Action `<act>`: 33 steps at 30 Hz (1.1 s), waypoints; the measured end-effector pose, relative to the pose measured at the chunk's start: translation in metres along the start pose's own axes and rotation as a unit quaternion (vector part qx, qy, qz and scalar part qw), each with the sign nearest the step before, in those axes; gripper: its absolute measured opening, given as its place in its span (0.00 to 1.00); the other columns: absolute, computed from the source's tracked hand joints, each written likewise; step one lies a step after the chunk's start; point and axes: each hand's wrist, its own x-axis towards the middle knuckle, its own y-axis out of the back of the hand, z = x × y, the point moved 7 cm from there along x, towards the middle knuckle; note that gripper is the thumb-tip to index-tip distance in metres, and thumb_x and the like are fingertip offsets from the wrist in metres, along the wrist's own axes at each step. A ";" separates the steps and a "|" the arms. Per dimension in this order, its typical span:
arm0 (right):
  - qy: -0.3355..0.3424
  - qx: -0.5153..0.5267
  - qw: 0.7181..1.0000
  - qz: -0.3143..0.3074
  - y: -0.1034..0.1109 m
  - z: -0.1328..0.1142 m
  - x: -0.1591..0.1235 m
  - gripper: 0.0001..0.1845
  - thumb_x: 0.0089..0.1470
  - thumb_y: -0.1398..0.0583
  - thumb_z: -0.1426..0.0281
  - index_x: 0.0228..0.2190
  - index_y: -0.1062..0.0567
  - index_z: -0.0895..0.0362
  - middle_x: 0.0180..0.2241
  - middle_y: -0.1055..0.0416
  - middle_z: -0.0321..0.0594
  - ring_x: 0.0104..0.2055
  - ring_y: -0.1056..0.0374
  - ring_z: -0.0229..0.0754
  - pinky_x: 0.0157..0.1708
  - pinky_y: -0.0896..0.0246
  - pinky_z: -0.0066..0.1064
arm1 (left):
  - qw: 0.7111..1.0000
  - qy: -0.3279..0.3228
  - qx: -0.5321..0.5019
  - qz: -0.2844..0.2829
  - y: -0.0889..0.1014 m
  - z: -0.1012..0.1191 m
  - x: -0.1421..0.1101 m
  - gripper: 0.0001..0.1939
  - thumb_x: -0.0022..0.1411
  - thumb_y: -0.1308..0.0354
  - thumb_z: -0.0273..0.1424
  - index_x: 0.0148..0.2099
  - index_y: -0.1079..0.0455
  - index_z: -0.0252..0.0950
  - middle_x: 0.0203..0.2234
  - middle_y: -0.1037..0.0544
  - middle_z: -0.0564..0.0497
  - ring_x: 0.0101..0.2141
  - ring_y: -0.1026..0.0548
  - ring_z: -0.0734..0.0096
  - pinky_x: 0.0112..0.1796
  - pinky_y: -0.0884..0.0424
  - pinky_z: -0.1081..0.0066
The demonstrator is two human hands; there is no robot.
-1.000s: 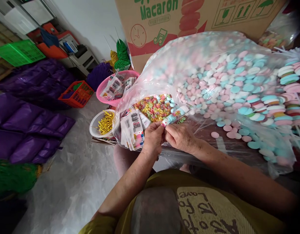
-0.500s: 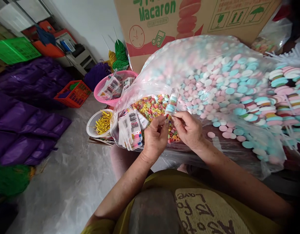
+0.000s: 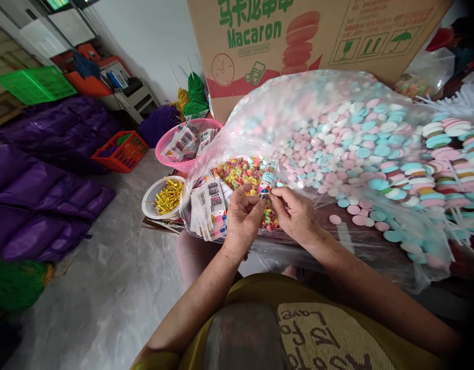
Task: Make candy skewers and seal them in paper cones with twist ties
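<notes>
Grip, left: the bare left hand (image 3: pixel 242 218) has thumb and fingers closed on the bottom end of a slim clear packet (image 3: pixel 268 177), printed, with blue discs inside.
Grip, right: the bare right hand (image 3: pixel 298 213) has its thumb and forefinger at the packet's lower right edge; I cannot tell whether they pinch it.
Packet: between the hands, tilted slightly, top end toward 12 o'clock; the directions below run from it.
10 o'clock, near: small multicoloured rings (image 3: pixel 237 172), heaped.
8 o'clock, near: a fanned pile of printed white sleeves (image 3: pixel 211 208).
9 o'clock: a round white plastic bowl (image 3: pixel 148 199) of shiny gold ties (image 3: pixel 169 195).
10 o'clock, farther: a round pink mesh basket (image 3: pixel 183 165) holding more printed packets (image 3: pixel 183 143).
2 o'clock: a large clear plastic bag (image 3: pixel 256 110) over pink, white and blue discs (image 3: pixel 329 133).
3 o'clock: striped stacks of discs (image 3: pixel 453 154) with white sticks.
4 o'clock: loose pink and blue discs (image 3: pixel 359 220).
12 o'clock: a brown cardboard carton (image 3: pixel 317 54) reading "Macaron".
</notes>
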 end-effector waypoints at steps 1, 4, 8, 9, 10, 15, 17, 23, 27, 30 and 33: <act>0.014 -0.015 1.000 0.002 0.000 -0.001 0.000 0.07 0.59 0.49 0.71 0.30 0.33 0.55 0.22 0.32 0.36 0.23 0.37 0.36 0.26 0.43 0.27 | 1.000 0.003 0.000 0.009 0.001 -0.001 0.000 0.21 0.53 0.39 0.32 0.48 0.42 0.38 0.21 0.30 0.61 0.18 0.35 0.81 0.22 0.38 0.77; 0.062 -0.075 0.995 0.006 -0.002 -0.006 0.001 0.07 0.59 0.49 0.71 0.33 0.32 0.56 0.26 0.30 0.41 0.28 0.35 0.40 0.29 0.42 0.30 | 0.999 -0.025 0.030 0.023 0.001 0.002 -0.001 0.20 0.54 0.40 0.30 0.48 0.43 0.38 0.21 0.31 0.61 0.19 0.36 0.81 0.23 0.39 0.78; 0.070 -0.081 0.994 -0.003 -0.001 -0.009 0.003 0.08 0.59 0.50 0.74 0.32 0.32 0.56 0.26 0.31 0.42 0.30 0.35 0.41 0.30 0.42 0.31 | 0.994 -0.074 0.082 0.004 -0.002 0.006 -0.003 0.17 0.57 0.43 0.28 0.48 0.41 0.38 0.20 0.32 0.61 0.19 0.38 0.82 0.23 0.41 0.78; 0.056 -0.058 0.997 0.002 0.001 -0.008 0.003 0.08 0.58 0.50 0.74 0.30 0.32 0.56 0.26 0.32 0.40 0.29 0.36 0.40 0.30 0.42 0.30 | 0.994 -0.076 0.082 0.003 -0.002 0.006 -0.003 0.17 0.57 0.43 0.28 0.48 0.41 0.38 0.20 0.32 0.61 0.19 0.38 0.82 0.23 0.41 0.78; 0.036 -0.028 0.999 0.009 0.002 -0.006 0.003 0.08 0.58 0.49 0.74 0.29 0.33 0.55 0.25 0.33 0.38 0.27 0.37 0.38 0.29 0.43 0.29 | 0.995 -0.070 0.074 0.007 -0.002 0.005 -0.002 0.17 0.56 0.42 0.28 0.48 0.40 0.38 0.20 0.32 0.61 0.20 0.38 0.82 0.23 0.40 0.78; -0.036 0.065 0.997 0.016 0.000 0.002 0.001 0.08 0.56 0.46 0.74 0.25 0.36 0.55 0.22 0.38 0.33 0.23 0.43 0.34 0.26 0.47 0.27 | 0.995 0.043 -0.030 0.082 0.010 -0.013 0.005 0.23 0.50 0.35 0.30 0.48 0.38 0.37 0.28 0.29 0.57 0.23 0.32 0.83 0.26 0.36 0.79; -0.030 0.072 0.997 0.006 -0.003 0.002 0.001 0.08 0.54 0.46 0.75 0.25 0.36 0.55 0.22 0.38 0.33 0.24 0.42 0.34 0.27 0.46 0.27 | 0.989 0.117 -0.084 0.030 0.003 -0.025 0.007 0.22 0.50 0.35 0.33 0.47 0.35 0.36 0.30 0.27 0.55 0.24 0.30 0.81 0.26 0.34 0.77; -0.091 0.131 0.986 -0.048 -0.004 0.013 0.005 0.08 0.52 0.44 0.72 0.23 0.35 0.56 0.22 0.40 0.32 0.24 0.43 0.34 0.25 0.46 0.26 | 0.986 0.119 -0.110 -0.042 -0.001 -0.024 0.011 0.19 0.47 0.33 0.33 0.43 0.28 0.34 0.22 0.26 0.56 0.19 0.28 0.79 0.24 0.32 0.77; -0.153 0.189 0.967 -0.082 -0.004 0.016 0.006 0.10 0.52 0.43 0.70 0.22 0.37 0.56 0.19 0.43 0.30 0.21 0.46 0.32 0.21 0.49 0.25 | 0.990 0.099 -0.088 -0.049 -0.001 -0.019 0.014 0.21 0.47 0.33 0.34 0.44 0.29 0.34 0.17 0.29 0.60 0.13 0.33 0.81 0.15 0.38 0.78; -0.126 0.161 0.976 -0.070 0.003 0.009 0.007 0.11 0.54 0.44 0.70 0.22 0.38 0.55 0.20 0.42 0.31 0.22 0.46 0.32 0.22 0.49 0.25 | 0.989 0.107 -0.089 -0.055 -0.003 -0.019 0.015 0.21 0.46 0.32 0.35 0.42 0.29 0.34 0.16 0.30 0.61 0.10 0.37 0.83 0.11 0.44 0.79; -0.054 0.104 0.991 -0.064 0.008 -0.004 0.007 0.10 0.55 0.46 0.72 0.22 0.38 0.55 0.19 0.43 0.31 0.21 0.47 0.33 0.23 0.50 0.26 | 0.987 0.112 -0.097 -0.054 -0.003 -0.019 0.015 0.20 0.46 0.33 0.35 0.41 0.29 0.34 0.15 0.31 0.61 0.09 0.41 0.85 0.10 0.49 0.80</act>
